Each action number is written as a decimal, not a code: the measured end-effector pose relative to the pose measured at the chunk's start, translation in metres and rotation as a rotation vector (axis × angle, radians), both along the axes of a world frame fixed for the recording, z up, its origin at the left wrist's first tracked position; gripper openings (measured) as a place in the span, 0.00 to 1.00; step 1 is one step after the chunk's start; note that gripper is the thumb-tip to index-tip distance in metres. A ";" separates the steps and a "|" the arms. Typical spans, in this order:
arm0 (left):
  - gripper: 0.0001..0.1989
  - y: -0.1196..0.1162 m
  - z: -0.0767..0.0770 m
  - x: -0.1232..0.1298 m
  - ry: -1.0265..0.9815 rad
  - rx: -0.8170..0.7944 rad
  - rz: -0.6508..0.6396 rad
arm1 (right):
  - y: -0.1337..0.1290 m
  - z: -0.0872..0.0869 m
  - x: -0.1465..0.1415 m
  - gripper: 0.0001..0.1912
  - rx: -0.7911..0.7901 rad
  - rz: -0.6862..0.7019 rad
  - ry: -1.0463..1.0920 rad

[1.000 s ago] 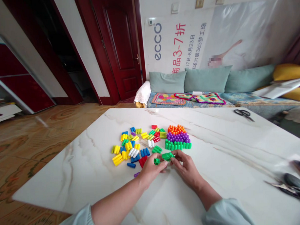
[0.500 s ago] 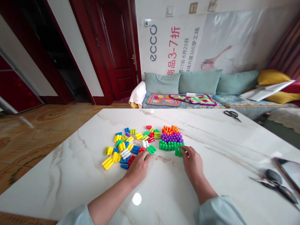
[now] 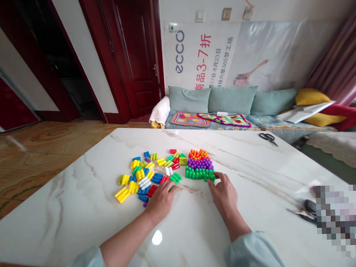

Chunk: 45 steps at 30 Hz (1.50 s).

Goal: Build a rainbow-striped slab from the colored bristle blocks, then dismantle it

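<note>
My right hand (image 3: 224, 192) is closed at the near right end of a row of green peg-like pieces (image 3: 199, 173), its thumb and fingertips pinching a green piece (image 3: 210, 177) against that row. Behind the green row stand purple pieces (image 3: 200, 164), then orange pieces (image 3: 198, 154), packed close together. My left hand (image 3: 160, 200) rests on the table with curled fingers by a loose green piece (image 3: 175, 178). A bit of green shows at its fingertips, but what they hold is hidden. Around it lie yellow pieces (image 3: 122, 195), white pieces (image 3: 144, 183) and blue pieces (image 3: 157, 178).
The white marbled table (image 3: 90, 214) carries black-handled scissors (image 3: 268, 137) at its far right edge. A second pair of scissors (image 3: 305, 212) lies at right beside a blurred-out object. Beyond the table stands a sofa with green cushions (image 3: 233, 99).
My right hand has brought the green piece in against the end of the green row. My left hand remains by the loose pieces. The view has shifted slightly.
</note>
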<state>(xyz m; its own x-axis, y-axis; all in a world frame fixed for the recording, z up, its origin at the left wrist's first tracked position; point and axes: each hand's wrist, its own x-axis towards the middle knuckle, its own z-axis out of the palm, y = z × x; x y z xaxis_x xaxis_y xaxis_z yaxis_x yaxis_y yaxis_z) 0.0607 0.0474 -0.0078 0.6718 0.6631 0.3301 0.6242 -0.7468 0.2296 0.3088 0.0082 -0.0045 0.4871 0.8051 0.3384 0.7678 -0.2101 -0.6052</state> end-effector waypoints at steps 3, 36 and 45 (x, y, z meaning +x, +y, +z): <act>0.21 0.000 0.001 0.001 0.001 0.001 0.004 | 0.002 -0.003 0.004 0.09 -0.044 0.021 0.023; 0.21 -0.036 0.031 0.054 -0.901 -0.696 0.016 | -0.005 0.008 -0.035 0.24 0.073 0.859 0.705; 0.22 -0.038 0.024 0.049 -0.770 -0.619 -0.041 | -0.005 0.004 -0.041 0.18 -0.029 0.939 0.950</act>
